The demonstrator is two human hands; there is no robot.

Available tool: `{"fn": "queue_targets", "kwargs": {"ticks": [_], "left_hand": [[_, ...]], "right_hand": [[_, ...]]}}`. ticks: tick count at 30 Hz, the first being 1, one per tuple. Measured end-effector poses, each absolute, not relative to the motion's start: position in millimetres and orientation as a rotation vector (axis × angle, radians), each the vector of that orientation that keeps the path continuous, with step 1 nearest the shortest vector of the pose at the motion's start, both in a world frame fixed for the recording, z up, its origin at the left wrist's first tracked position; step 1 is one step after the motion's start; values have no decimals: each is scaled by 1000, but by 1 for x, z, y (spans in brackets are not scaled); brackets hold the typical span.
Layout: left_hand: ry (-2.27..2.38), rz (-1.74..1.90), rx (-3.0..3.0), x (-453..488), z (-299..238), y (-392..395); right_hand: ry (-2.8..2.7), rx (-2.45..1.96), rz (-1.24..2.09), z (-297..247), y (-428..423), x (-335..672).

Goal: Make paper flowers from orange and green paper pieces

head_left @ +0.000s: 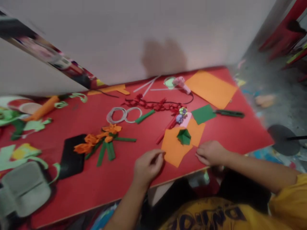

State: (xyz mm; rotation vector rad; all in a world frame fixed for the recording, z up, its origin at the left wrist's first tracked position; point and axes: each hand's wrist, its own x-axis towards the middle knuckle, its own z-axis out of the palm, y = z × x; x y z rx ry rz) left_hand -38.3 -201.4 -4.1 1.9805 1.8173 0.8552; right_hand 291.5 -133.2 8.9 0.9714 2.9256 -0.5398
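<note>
In front of me a sheet of orange paper [174, 155] lies on the red table, with more orange paper [198, 129] partly under it. A small folded green paper piece [184, 136] rests on top. My left hand [148, 166] is at the left edge of the orange paper, its fingers curled and the fingertips at the edge; whether they pinch it I cannot tell. My right hand [212, 153] is closed on the table beside the right corner of the paper. What its fingers hold, if anything, is hidden.
A cutter knife [229, 113] touches a green paper square [203, 114]. Behind are a pink glue gun [182, 84], a red paper chain [153, 104] and a large orange sheet [211, 89]. Orange paper flowers [96, 140], a black tablet-like object [72, 156] and a grey bag [26, 188] lie left.
</note>
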Motion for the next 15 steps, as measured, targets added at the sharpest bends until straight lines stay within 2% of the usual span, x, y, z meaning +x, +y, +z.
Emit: {"fn": "queue_targets", "kwargs": {"ticks": [15], "left_hand": [[1931,912,2086,-25,-4,-190]], "right_hand": [[2956,1188,-358,11,-133,295]]}}
